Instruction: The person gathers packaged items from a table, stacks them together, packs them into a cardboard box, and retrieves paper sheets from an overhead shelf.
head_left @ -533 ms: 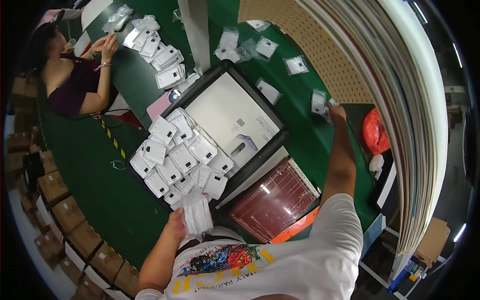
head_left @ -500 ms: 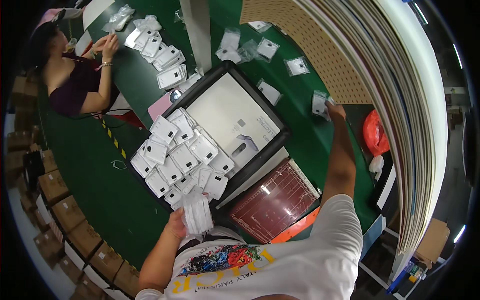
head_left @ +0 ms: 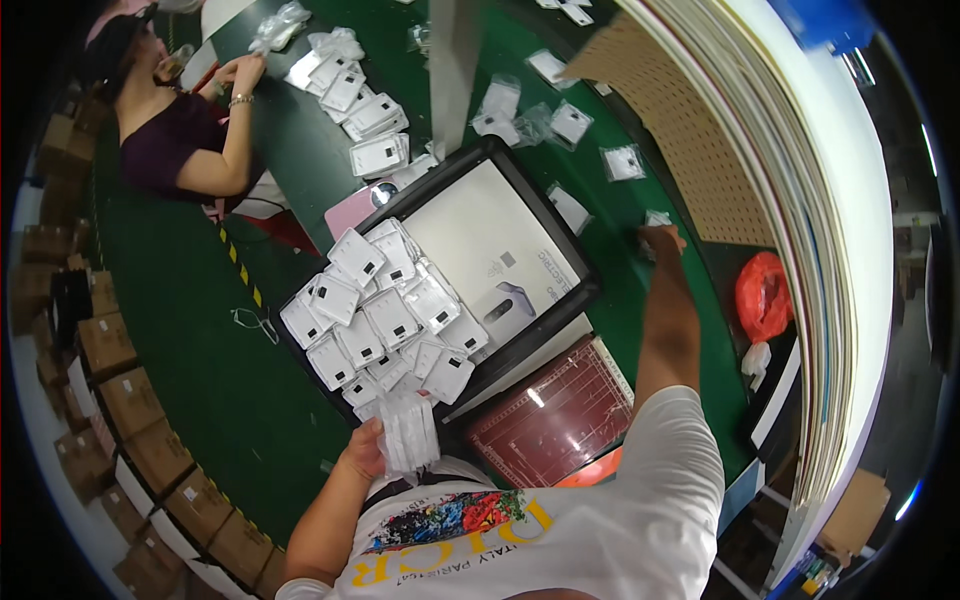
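Head view: holds a stack of clear bags (head_left: pixel 408 432) clamped in left hand (head_left: pixel 366 452), near side, just beside black tray (head_left: pixel 545 320) with white packs (head_left: pixel 388 320) heaped on its left. Has right hand (head_left: pixel 662 238) at bagged pack (head_left: pixel 656 217), far right on green table (head_left: pixel 615 290); cannot tell its grip.

Green table (head_left: pixel 615 275) — black tray (head_left: pixel 588 282), bagged packets (head_left: pixel 572 125)

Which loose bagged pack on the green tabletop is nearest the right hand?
The rightmost pack, partly hidden by the right hand; the others lie farther left, clear of it.
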`<act>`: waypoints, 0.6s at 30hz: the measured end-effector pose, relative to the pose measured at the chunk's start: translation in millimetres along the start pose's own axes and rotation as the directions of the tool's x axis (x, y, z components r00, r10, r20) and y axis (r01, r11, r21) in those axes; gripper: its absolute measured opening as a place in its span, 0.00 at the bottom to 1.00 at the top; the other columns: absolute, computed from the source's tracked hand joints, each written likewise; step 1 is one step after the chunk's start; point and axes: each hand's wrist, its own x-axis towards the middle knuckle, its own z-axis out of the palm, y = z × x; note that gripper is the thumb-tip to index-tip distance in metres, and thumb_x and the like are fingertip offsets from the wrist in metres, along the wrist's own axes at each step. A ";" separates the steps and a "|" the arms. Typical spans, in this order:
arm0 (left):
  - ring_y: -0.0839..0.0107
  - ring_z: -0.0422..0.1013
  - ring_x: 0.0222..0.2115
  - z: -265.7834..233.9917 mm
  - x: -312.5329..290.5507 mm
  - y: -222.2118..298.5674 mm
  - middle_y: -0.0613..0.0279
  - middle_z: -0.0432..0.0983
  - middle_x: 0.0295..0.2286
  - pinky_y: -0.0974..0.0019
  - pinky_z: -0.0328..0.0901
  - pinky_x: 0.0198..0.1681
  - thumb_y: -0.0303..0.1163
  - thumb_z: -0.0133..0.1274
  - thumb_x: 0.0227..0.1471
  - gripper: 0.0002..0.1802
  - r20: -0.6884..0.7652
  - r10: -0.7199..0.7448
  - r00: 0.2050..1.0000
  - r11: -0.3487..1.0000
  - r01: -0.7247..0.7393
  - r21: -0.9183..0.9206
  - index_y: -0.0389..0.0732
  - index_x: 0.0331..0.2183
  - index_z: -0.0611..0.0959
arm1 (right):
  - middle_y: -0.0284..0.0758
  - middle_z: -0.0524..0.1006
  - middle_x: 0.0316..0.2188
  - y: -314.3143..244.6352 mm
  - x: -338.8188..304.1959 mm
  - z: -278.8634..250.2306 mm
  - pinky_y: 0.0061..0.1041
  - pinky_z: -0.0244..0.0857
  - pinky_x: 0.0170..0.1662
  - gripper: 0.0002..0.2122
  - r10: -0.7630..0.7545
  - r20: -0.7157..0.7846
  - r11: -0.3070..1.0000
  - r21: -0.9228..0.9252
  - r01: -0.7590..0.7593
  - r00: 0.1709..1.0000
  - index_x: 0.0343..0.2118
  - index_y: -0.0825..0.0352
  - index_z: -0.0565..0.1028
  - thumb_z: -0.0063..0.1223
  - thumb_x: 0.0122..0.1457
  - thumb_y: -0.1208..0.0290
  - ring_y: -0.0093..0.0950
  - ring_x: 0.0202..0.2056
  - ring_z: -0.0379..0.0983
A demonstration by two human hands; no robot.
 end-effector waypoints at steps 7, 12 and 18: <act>0.56 0.76 0.42 11.9 7.9 0.2 0.52 0.76 0.43 0.45 0.70 0.49 0.47 0.70 0.35 0.58 -0.021 -0.048 0.999 0.997 0.047 -0.067 0.37 0.63 0.59 | 0.49 0.78 0.42 18.5 93.9 -19.0 0.41 0.72 0.41 0.31 -0.168 0.066 0.953 0.266 0.145 0.984 0.46 0.73 0.77 0.67 0.41 0.56 0.41 0.40 0.78; 0.57 0.76 0.42 11.1 0.8 0.1 0.52 0.76 0.43 0.46 0.70 0.49 0.47 0.70 0.34 0.58 -0.072 0.002 0.997 0.997 -0.007 -0.075 0.36 0.62 0.60 | 0.45 0.78 0.42 -76.2 52.2 -14.9 0.39 0.71 0.40 0.28 -0.313 0.136 0.822 0.535 0.196 0.940 0.45 0.74 0.77 0.64 0.42 0.58 0.36 0.40 0.77; 0.58 0.76 0.43 22.1 0.9 2.4 0.54 0.76 0.43 0.48 0.70 0.49 0.47 0.70 0.34 0.58 -0.103 0.040 0.994 0.995 -0.050 -0.089 0.36 0.62 0.60 | 0.39 0.76 0.33 -114.2 35.3 -36.0 0.35 0.71 0.34 0.20 -0.602 0.115 0.547 0.780 0.303 0.790 0.40 0.70 0.76 0.61 0.47 0.63 0.33 0.31 0.75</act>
